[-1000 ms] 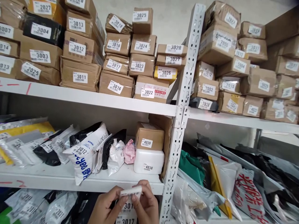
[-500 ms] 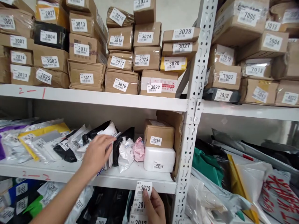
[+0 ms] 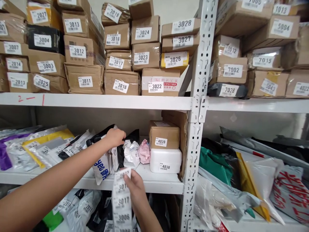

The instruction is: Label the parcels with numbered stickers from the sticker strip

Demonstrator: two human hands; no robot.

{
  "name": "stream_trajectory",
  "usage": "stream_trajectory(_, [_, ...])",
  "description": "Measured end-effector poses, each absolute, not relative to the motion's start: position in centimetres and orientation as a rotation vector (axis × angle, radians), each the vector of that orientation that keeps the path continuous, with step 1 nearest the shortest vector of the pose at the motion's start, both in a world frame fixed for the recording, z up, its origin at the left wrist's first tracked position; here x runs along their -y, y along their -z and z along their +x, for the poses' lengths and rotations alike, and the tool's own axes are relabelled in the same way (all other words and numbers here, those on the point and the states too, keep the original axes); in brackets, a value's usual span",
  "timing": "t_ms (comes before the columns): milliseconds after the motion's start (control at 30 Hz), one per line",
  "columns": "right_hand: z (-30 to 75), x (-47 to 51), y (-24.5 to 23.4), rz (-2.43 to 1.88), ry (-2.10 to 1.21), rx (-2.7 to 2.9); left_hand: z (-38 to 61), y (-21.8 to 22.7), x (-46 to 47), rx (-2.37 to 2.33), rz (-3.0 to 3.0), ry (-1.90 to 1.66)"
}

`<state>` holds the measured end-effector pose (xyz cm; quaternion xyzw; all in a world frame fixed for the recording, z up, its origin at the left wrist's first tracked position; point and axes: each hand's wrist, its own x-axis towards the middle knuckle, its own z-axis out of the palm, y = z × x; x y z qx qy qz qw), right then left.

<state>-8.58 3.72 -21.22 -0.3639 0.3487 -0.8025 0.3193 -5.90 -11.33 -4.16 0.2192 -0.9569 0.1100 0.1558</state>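
Observation:
My left hand reaches in over the middle shelf, fingers curled down on the top of a black parcel bag. Part of that bag is hidden behind the hand. In front of it stands a white bag with blue lettering. My right hand pinches a long strip of white number labels between thumb and fingers, and the strip hangs down before the lower shelf. A crumpled white bag and a pink packet sit just right of my left hand.
A brown box marked 4039 rests on a white box marked 4038. Numbered cartons fill the shelf above. A perforated metal post divides the shelves; flat bags lean at the left.
My left hand has shifted right and up, and its fingers have curled onto the black bag. My right hand has moved left and up with the label strip, showing more of it.

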Motion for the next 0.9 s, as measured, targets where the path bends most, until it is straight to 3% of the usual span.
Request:
stream_trajectory(167, [-8.3, 2.5, 19.7, -0.74, 2.206, -0.602, -5.7, 5.4, 12.0, 2.775, 0.585, -0.405])
stream_trajectory(400, [-8.0, 1.9, 19.9, -0.671, 2.349, -0.431, -5.1, 6.2, 13.1, 2.82, 0.534, -0.378])
stream_trajectory(900, [-8.4, 9.4, 18.1, -0.581, 2.466, -0.703, -5.5, 5.6, 15.6, 2.951, 0.323, 0.184])
